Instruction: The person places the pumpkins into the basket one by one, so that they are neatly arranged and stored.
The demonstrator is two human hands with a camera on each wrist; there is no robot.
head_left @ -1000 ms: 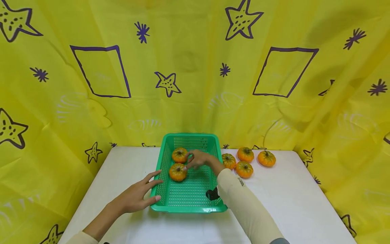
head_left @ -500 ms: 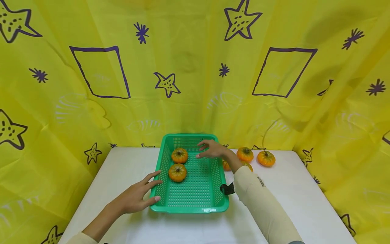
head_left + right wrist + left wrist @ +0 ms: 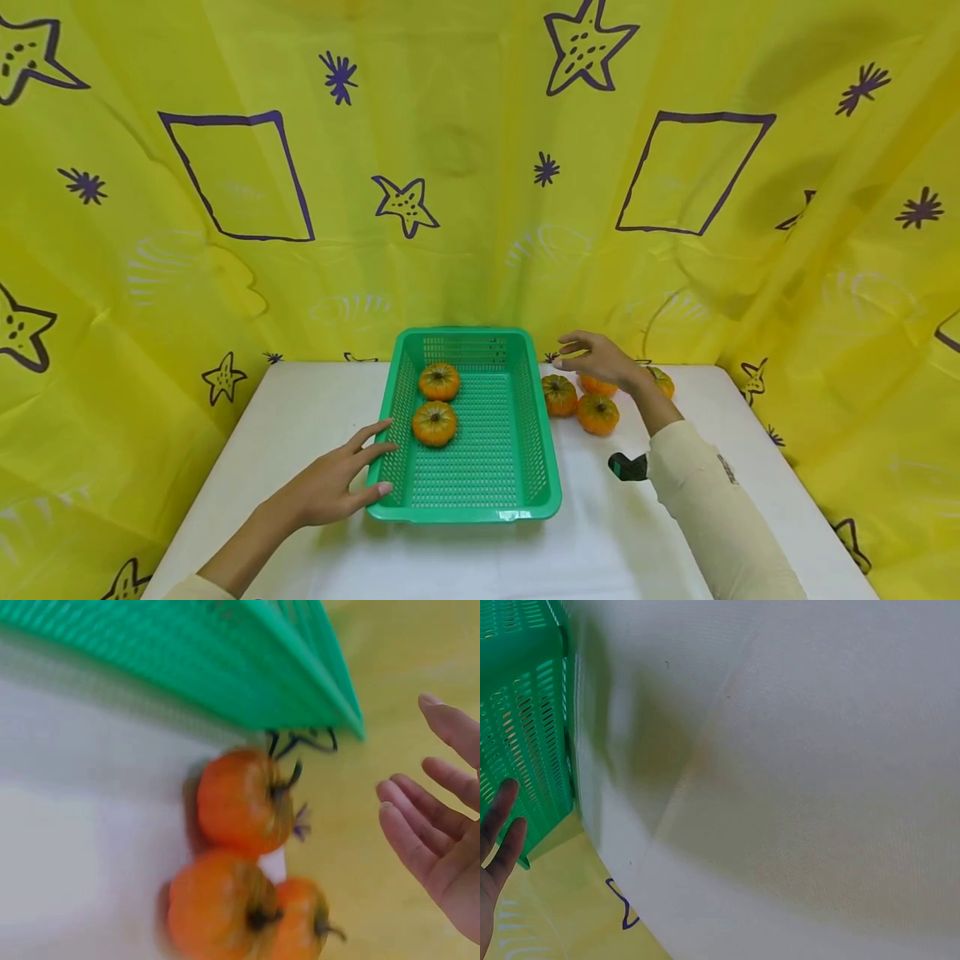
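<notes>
Two orange pumpkins (image 3: 438, 382) (image 3: 434, 424) lie in the left half of a green basket (image 3: 463, 515). At the basket's left rim, my left hand (image 3: 330, 487) has its fingers spread against the edge, holding nothing. My right hand (image 3: 600, 360) is raised, empty with loosely bent fingers, above pumpkins right of the basket. Of those, one (image 3: 558, 395) is beside the basket wall, another (image 3: 597, 414) sits nearer the front, and two more (image 3: 597, 384) (image 3: 662, 382) are partly covered by the hand and arm. The right wrist view shows three of them (image 3: 244, 802), blurred, below the spread fingers.
A white table (image 3: 300, 417) carries everything. Yellow sheeting (image 3: 480, 275) with drawn stars and shapes stands behind the table and on both sides. A small black object (image 3: 627, 467) shows beside my right sleeve.
My right hand has moved from the pumpkins inside the basket, up and rightward over the rim, to above the pumpkins outside. My left hand stays at the left rim.
</notes>
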